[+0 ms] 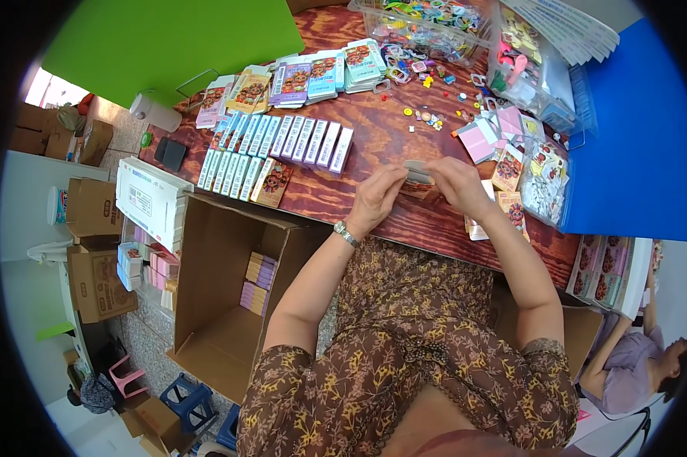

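Close to the table's near edge, a small card box (419,177) with its top end facing up is held between both hands. My left hand (381,196), a watch on its wrist, pinches the box's left side. The fingers of my right hand (459,187) are closed at its right top edge. Much of the box is hidden behind the fingers. To the right of my right hand lie several orange printed boxes (508,169) and pink and white card pieces (480,142). Small colourful trinkets (427,118) are scattered beyond the hands.
Rows of upright small boxes (307,139) stand on the left of the table, with stacks of flat cartons (324,74) behind. Clear bins (427,30) of trinkets line the far right. A large open cardboard box (221,335) sits below left. Another person (634,365) is at right.
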The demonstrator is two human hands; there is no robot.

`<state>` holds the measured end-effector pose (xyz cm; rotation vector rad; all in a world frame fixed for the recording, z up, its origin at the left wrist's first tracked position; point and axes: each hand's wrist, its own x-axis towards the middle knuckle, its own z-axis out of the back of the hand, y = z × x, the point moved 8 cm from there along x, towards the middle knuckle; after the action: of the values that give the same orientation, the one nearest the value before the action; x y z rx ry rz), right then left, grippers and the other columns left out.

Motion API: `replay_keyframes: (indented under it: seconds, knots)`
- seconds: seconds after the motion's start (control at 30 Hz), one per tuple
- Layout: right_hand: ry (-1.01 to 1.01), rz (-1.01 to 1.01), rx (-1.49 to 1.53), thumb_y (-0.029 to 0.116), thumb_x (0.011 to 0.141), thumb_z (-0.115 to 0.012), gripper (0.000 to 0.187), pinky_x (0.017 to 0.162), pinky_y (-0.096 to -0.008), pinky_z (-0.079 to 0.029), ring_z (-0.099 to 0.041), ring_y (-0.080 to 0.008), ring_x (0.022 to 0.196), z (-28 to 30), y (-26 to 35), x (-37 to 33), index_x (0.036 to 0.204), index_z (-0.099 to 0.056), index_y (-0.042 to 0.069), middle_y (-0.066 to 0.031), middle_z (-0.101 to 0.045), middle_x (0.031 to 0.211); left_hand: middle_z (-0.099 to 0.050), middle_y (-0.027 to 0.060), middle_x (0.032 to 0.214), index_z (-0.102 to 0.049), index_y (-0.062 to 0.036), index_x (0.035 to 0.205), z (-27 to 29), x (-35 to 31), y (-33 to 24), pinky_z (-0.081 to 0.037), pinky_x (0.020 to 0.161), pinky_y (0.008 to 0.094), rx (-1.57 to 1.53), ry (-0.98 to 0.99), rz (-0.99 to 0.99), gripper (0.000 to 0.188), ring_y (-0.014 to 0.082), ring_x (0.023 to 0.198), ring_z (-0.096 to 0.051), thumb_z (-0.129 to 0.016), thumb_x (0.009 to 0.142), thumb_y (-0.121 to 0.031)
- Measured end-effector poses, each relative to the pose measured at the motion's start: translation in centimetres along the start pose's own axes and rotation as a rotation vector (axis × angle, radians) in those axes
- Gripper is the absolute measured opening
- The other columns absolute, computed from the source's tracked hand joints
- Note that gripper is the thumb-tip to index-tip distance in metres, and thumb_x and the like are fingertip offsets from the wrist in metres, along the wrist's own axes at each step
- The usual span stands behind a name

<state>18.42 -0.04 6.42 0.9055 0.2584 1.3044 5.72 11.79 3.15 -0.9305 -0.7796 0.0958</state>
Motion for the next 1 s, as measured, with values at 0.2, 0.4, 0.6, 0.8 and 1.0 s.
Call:
replay_keyframes:
  seconds: [0.2, 0.4, 0.6, 0.8, 1.0]
  knots:
    - [-0.028, 0.028, -0.167, 0.001, 0.091, -0.065, 0.017, 0.079, -0.0376, -0.056, -0.067, -0.0309, 0.092, 0.4, 0.2, 0.7, 0.108, -0.068, 0.004, -0.0126, -0.067, 0.107, -0.072, 0.0145, 0.105, -0.071, -0.0006, 0.105, 0.5, 0.6, -0.2, -0.056, 0.08, 0.0324, -0.018, 0.042, 0.016, 0.018, 0.0269, 0.095, -0.071, -0.073, 0.087, 0.002]
    - [-0.006, 0.264, -0.208, 0.005, 0.088, -0.07, 0.016, 0.081, -0.0389, -0.054, -0.066, -0.029, 0.095, 0.8, 3.2, 0.5, 0.104, -0.069, 0.005, -0.0111, -0.067, 0.103, -0.072, 0.0121, 0.101, -0.071, -0.0007, 0.103, 0.5, -0.2, 0.4, -0.057, 0.075, 0.0297, -0.046, -0.018, 0.1, 0.019, 0.0222, 0.088, -0.071, -0.075, 0.085, 0.002]
    - [0.063, -0.005, -0.049, 0.007, 0.087, -0.073, 0.016, 0.079, -0.0388, -0.053, -0.066, -0.0294, 0.093, 0.7, 2.5, 1.7, 0.103, -0.07, 0.005, -0.0102, -0.068, 0.096, -0.073, 0.0106, 0.101, -0.07, -0.0007, 0.104, 0.4, -0.5, 1.1, -0.057, 0.071, 0.0274, -0.067, -0.009, 0.176, 0.019, 0.0158, 0.085, -0.071, -0.076, 0.086, 0.0]
    - [-0.011, 0.074, -0.174, 0.005, 0.084, -0.072, 0.017, 0.076, -0.0402, -0.052, -0.063, -0.031, 0.087, 0.2, 3.4, 1.6, 0.101, -0.071, 0.006, -0.0106, -0.065, 0.091, -0.073, 0.0111, 0.105, -0.061, 0.0008, 0.114, -0.1, -1.1, 2.3, -0.06, 0.078, 0.0281, -0.139, -0.011, 0.267, 0.03, 0.0164, 0.093, -0.073, -0.076, 0.088, -0.002]
    - [-0.062, 0.089, -0.302, 0.003, 0.081, -0.073, 0.016, 0.071, -0.0415, -0.051, -0.061, -0.0316, 0.081, -0.3, 4.3, 1.6, 0.097, -0.069, 0.007, -0.0094, -0.061, 0.086, -0.074, 0.0124, 0.107, -0.057, 0.0004, 0.119, -0.1, -1.2, 2.1, -0.061, 0.082, 0.0299, -0.124, -0.007, 0.261, 0.037, 0.0186, 0.097, -0.074, -0.077, 0.087, -0.002]
